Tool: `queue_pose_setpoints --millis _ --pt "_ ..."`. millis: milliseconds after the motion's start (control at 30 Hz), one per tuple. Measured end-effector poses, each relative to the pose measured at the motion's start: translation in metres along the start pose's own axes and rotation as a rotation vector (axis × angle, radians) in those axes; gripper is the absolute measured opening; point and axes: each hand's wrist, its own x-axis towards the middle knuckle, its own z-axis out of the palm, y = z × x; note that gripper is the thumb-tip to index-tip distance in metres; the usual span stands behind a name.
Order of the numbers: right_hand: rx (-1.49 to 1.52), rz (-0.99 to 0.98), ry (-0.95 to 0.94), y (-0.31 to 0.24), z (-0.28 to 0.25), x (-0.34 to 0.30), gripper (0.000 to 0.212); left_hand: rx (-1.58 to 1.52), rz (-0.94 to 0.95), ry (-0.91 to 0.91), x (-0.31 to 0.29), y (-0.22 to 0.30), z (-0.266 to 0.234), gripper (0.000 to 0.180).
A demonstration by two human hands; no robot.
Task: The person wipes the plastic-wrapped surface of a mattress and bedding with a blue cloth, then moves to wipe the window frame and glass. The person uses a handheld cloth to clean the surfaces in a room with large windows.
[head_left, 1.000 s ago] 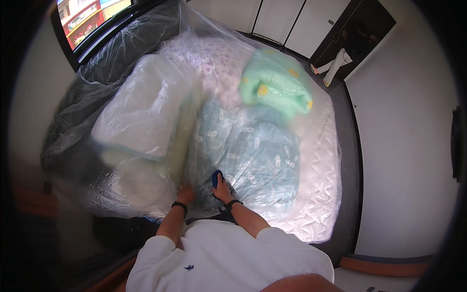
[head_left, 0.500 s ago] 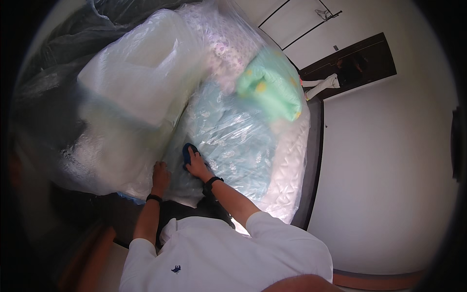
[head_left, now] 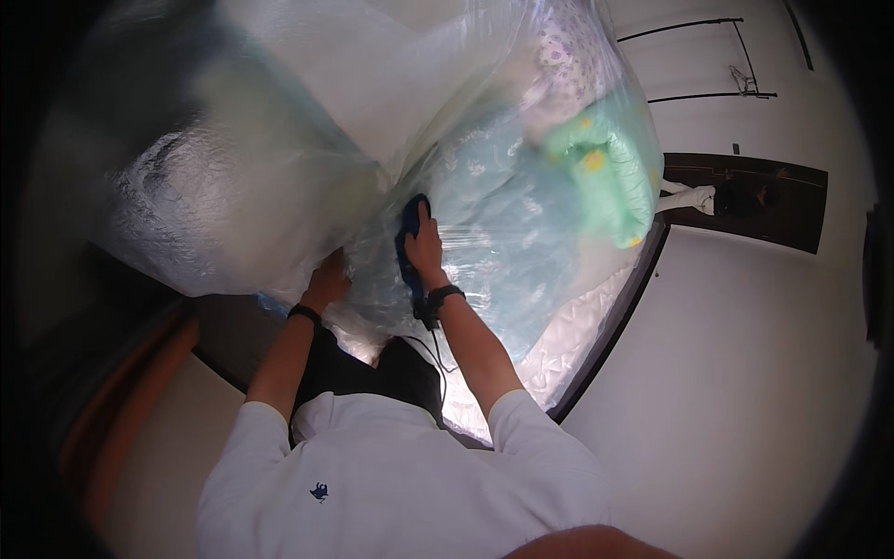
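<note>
My right hand (head_left: pixel 426 253) is closed on a long, dark blue hand-held device (head_left: pixel 411 224) with a black cord (head_left: pixel 438 349) trailing from its lower end. One finger stretches along its top. The device rests against clear plastic sheeting (head_left: pixel 372 200); its working face is hidden. To the left, my left hand (head_left: pixel 328 279) has its fingers bent, gripping the edge of the plastic. Under the sheeting lie pale blue patterned bedding (head_left: pixel 503 205), a rolled green quilt with yellow spots (head_left: pixel 605 182) and a white flowered bundle (head_left: pixel 566 70).
A white quilted mattress (head_left: pixel 582 326) shows at the right, beside a dark bed edge (head_left: pixel 610 321). Bulging plastic-covered bedding (head_left: pixel 209 200) fills the left. A person in a dark top (head_left: pixel 740 197) is at the far right near a dark panel (head_left: pixel 792 214). Black rails (head_left: pixel 712 98) stand beyond.
The view has shifted, so the bedding sits higher in the picture. The device now shows more of its length, with its cord visible. Both hands stay at the plastic.
</note>
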Motion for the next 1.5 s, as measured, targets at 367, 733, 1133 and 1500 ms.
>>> queue_pose_setpoints --millis 367,733,1133,1500 --pt "0.046 -0.293 -0.297 -0.011 0.027 0.017 0.071 0.075 -0.205 -0.115 0.03 0.02 -0.014 0.132" --pt "-0.278 -0.048 -0.071 0.052 -0.053 0.123 0.071 0.153 -0.409 -0.225 0.061 0.026 -0.008 0.14" --pt "-0.13 -0.006 0.308 0.149 -0.118 0.272 0.067 0.178 -0.563 -0.155 0.071 0.041 0.009 0.137" --pt "0.046 0.099 -0.17 0.101 -0.001 0.049 0.075 0.281 -0.455 -0.393 0.066 0.101 -0.052 0.102"
